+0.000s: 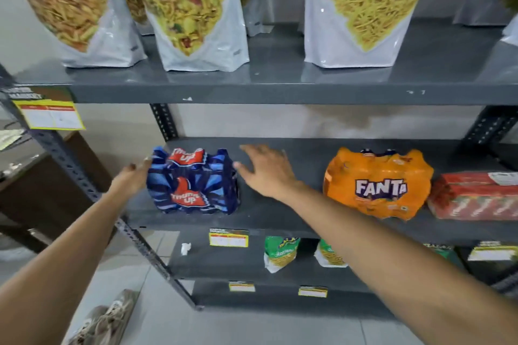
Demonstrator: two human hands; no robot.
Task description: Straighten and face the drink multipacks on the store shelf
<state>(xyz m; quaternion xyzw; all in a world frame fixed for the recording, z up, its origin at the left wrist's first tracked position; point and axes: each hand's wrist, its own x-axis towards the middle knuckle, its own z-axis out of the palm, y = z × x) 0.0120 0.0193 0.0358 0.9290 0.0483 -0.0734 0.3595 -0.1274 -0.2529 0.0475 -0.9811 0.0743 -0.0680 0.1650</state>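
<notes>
We reach into the middle shelf (pixel 280 221) with both arms. Our left hand (pixel 131 176) touches the left side of the blue Thums Up multipack (pixel 193 182), fingers apart. Our right hand (pixel 266 171) hovers just beside its right side, fingers spread, holding nothing. The orange Fanta multipack (pixel 378 185) stands farther right, beside a red pack (pixel 473 194).

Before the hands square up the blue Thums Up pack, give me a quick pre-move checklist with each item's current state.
1. Left hand against the Thums Up pack: ok, fingertips at its left side.
2. Right hand gripping the pack: not ok, open just to its right.
3. Label forward: ok.
4. Pack square to the shelf edge: not ok, slightly angled.
5. Space toward the Fanta pack: ok, a bare gap.
6. Pack's rear: cannot tell.
</notes>
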